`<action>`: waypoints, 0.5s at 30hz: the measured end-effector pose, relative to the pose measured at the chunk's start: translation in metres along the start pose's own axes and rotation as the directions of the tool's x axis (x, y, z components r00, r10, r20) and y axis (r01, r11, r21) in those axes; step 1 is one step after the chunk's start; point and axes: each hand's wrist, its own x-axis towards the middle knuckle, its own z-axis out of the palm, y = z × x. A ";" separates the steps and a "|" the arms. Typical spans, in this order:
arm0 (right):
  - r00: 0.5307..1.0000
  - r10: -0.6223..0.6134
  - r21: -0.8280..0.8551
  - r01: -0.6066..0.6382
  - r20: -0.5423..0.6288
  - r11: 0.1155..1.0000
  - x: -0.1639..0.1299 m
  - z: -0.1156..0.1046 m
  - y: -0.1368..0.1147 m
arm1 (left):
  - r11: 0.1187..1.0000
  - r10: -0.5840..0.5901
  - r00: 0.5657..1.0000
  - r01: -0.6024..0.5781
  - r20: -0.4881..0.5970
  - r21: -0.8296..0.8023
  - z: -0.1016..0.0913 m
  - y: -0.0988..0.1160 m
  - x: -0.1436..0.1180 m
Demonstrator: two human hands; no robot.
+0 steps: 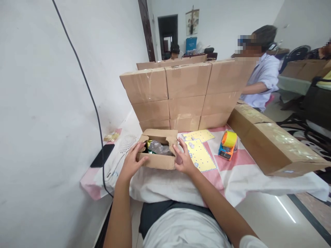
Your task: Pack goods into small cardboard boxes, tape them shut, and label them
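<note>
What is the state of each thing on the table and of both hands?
small box: open, flaps up, packets inside
left hand: gripping the box's left end
right hand: pressed on the box's right end
stacked boxes: taped shut
long box: shut, lying flat
tape dispenser: resting, untouched

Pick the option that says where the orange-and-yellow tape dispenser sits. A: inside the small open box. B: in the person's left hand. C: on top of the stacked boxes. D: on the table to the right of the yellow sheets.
D: the tape dispenser rests on the table just right of the yellow sheets, apart from both hands.
</note>
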 end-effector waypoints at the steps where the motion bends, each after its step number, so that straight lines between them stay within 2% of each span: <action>1: 0.999 -0.044 -0.009 0.044 -0.017 0.999 0.001 0.000 -0.001 | 1.000 0.006 1.000 -0.006 -0.002 0.021 -0.001 0.000 -0.001; 3: 0.994 -0.104 -0.003 0.104 -0.033 0.995 0.003 -0.001 -0.004 | 0.997 0.033 0.999 -0.033 -0.008 0.071 -0.001 0.000 -0.003; 5: 0.994 -0.099 0.028 0.100 -0.040 0.995 0.005 -0.001 -0.006 | 0.984 0.106 0.994 -0.108 0.021 0.145 -0.001 0.000 -0.004; 8: 1.000 0.010 0.108 -0.009 -0.007 0.994 0.006 -0.002 -0.008 | 0.926 0.242 0.961 -0.271 0.137 0.262 -0.008 0.000 -0.007; 10: 0.996 0.078 0.171 -0.082 0.030 0.982 0.006 -0.003 -0.007 | 0.903 0.278 0.942 -0.322 0.186 0.284 -0.015 0.000 -0.008; 13: 0.989 0.125 0.247 -0.140 0.076 0.959 0.007 -0.007 -0.003 | 0.942 0.264 0.951 -0.290 0.164 0.166 -0.028 -0.003 -0.007; 15: 0.981 0.154 0.304 -0.185 0.122 0.935 0.009 -0.012 0.000 | 0.982 0.181 0.977 -0.186 0.115 0.034 -0.033 -0.004 -0.002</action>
